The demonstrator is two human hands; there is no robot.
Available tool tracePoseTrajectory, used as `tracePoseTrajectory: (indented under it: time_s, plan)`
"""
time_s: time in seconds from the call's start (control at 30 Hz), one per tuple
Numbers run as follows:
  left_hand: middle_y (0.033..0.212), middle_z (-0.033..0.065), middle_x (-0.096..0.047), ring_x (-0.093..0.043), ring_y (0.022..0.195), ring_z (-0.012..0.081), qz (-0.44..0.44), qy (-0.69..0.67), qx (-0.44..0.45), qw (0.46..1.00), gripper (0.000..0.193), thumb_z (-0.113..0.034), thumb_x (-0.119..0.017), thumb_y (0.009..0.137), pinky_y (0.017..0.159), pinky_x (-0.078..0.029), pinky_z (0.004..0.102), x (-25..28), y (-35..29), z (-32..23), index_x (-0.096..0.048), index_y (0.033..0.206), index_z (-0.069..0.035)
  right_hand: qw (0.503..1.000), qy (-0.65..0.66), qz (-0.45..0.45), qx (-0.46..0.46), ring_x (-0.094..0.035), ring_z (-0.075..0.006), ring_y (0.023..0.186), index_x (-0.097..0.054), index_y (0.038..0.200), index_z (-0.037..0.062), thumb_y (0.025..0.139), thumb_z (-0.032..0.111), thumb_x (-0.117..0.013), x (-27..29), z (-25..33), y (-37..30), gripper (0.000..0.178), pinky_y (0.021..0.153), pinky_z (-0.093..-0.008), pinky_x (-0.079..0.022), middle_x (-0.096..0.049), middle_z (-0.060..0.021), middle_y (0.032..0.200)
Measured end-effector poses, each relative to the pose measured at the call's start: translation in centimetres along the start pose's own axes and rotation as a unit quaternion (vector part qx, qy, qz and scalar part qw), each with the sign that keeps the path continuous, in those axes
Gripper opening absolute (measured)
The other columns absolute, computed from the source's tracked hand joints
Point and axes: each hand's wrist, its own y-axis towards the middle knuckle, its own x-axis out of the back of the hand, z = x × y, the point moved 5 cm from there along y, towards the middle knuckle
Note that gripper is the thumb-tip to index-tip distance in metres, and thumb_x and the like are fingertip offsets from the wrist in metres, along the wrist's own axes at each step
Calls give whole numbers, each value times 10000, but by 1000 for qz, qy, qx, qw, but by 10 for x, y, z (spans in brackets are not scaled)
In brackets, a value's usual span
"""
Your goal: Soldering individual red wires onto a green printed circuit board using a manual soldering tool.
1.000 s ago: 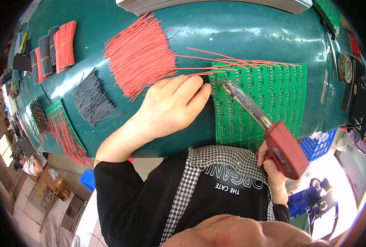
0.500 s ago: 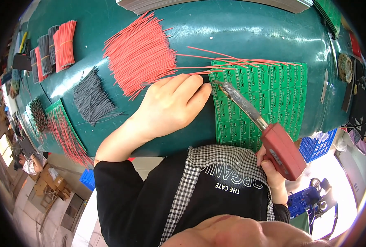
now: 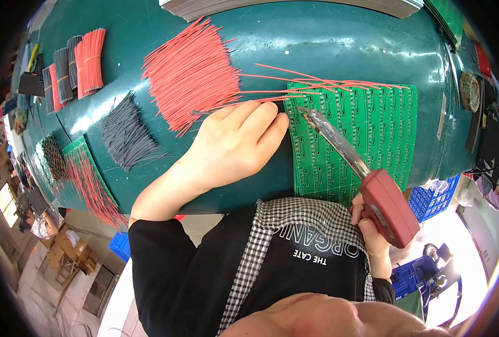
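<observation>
My left hand (image 3: 235, 140) is closed in a pinch at the upper left edge of a green circuit board panel (image 3: 353, 132); its fingertips hide what they hold. Red wires (image 3: 294, 73) run from the panel's top edge leftward, some passing just above my knuckles. My right hand (image 3: 370, 224) grips the red handle of a soldering gun (image 3: 390, 208). Its dark, worn barrel slants up and left across the panel, and the tip is close to my left fingertips, over the panel's left column.
A large pile of red wires (image 3: 193, 76) and a smaller pile of dark wires (image 3: 129, 132) lie left of the panel. Bundled wires (image 3: 89, 62) are farther left. A wired panel (image 3: 92, 174) sits near the table's left edge. A blue crate (image 3: 435, 199) stands beyond the right edge.
The soldering gun has shifted slightly to the right, its tip a little farther from my left fingertips. My left hand has stayed in place.
</observation>
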Motion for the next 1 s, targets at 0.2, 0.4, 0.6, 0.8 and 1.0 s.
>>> tracePoseTrajectory:
  time_s: [0.2, 0.4, 0.6, 0.8, 1.0]
  plan:
    - [851, 48, -565, -575, 673, 162, -4, 3, -3, 1000, 281, -76, -611, 620, 508, -461, 267, -2, 0, 0, -644, 897, -40, 999, -38, 2, -2, -640, -262, 910, -560, 1143, -30, 722, 268, -756, 2, -3, 0, 552, 801, -359, -502, -613, -156, 1068]
    - [858, 53, -575, -582, 684, 165, -9, 10, -16, 1000, 287, -69, -617, 609, 514, -463, 269, -2, 1, -2, -648, 893, -30, 984, 162, -39, -59, -628, -195, 792, -530, 1183, -40, 702, 220, -769, -2, 12, 10, 596, 726, -315, -507, -630, -135, 987]
    - [862, 62, -567, -572, 668, 170, -8, 7, -19, 1000, 302, -57, -623, 601, 519, -465, 273, 0, 2, -3, -642, 900, -20, 1000, 7, 0, -3, -630, -167, 726, -476, 1238, -42, 720, 236, -760, -3, 3, 4, 653, 675, -300, -510, -637, -123, 969]
    - [864, 63, -554, -566, 662, 169, -1, 12, -28, 1000, 299, -46, -624, 608, 519, -461, 274, 0, 3, -3, -634, 905, -15, 999, -30, 12, 21, -640, -171, 750, -494, 1222, -34, 702, 228, -778, -1, 5, 5, 647, 686, -307, -514, -630, -146, 1045]
    - [867, 61, -548, -568, 675, 172, 13, 15, -23, 1000, 296, -41, -632, 608, 528, -468, 276, -2, 2, -4, -632, 903, -15, 955, 289, -22, -70, -604, -164, 710, -450, 1278, 6, 671, 175, -814, -8, 12, 10, 728, 607, -242, -486, -598, -183, 1101]
